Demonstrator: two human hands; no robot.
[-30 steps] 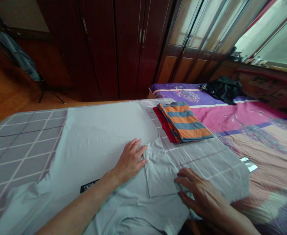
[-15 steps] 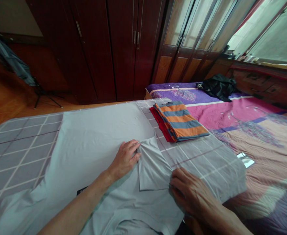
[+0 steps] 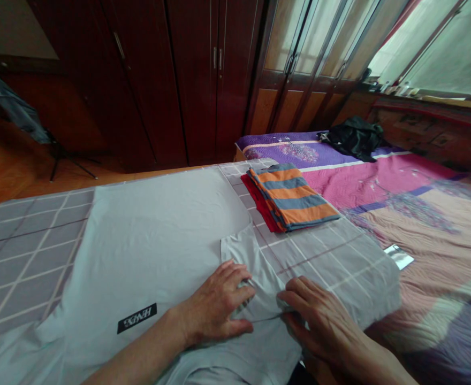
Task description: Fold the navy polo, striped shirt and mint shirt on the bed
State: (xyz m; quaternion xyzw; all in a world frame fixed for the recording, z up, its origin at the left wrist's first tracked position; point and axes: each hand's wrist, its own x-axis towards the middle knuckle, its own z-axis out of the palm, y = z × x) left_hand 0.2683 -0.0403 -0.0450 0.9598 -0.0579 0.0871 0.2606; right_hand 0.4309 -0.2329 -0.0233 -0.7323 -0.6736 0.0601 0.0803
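Observation:
A pale grey T-shirt (image 3: 159, 230) lies spread on the checked cloth, its collar towards me and a black printed label (image 3: 137, 318) on its chest. The sleeve (image 3: 239, 246) on the right is folded inward over the body. My left hand (image 3: 225, 297) rests on that folded sleeve, fingers apart and laid on the fabric. At the shoulder edge, my right hand (image 3: 313, 310) pinches the shirt between thumb and fingers. The other sleeve, at lower left, lies out to the side, somewhat wrinkled.
Folded clothes, an orange-and-grey striped one (image 3: 295, 195) over a red one (image 3: 257, 203), lie beyond my right hand. A phone-like shiny object (image 3: 399, 256) and a black garment (image 3: 354, 138) rest on the colourful bed (image 3: 396, 184). Dark wardrobes (image 3: 195, 80) stand behind; a tripod (image 3: 59, 155) stands left.
My left hand has moved from the sleeve's far edge towards me and right, onto the fold. The chest label has come into fuller view. My right hand stays at the shoulder edge.

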